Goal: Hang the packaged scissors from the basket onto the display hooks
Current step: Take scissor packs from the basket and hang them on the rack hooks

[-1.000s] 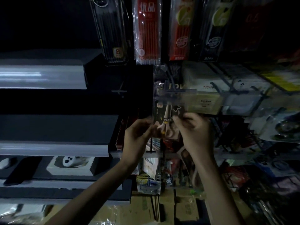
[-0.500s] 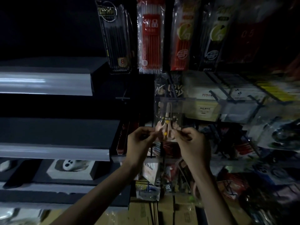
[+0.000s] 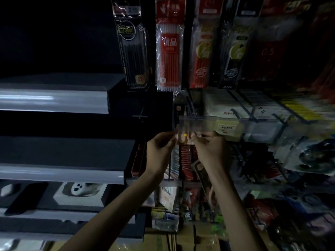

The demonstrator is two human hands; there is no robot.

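With both hands, left [image 3: 159, 151] and right [image 3: 210, 151], pinching the scissors pack [image 3: 184, 139] under that clear price strip [image 3: 197, 123], easy to miss the hook in this dark and drop it.

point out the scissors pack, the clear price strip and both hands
scissors pack [image 3: 184, 137]: head view, yellow pivot area
clear price strip [image 3: 197, 124]: head view, strip middle
left hand [image 3: 159, 153]: head view, back
right hand [image 3: 211, 151]: head view, back

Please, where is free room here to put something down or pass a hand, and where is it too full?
Free: the dark shelf tops left of the left hand, and the dark gap above them beside the black pen pack. Crowded: the hooks right of the right hand, and the packs below the scissors pack.
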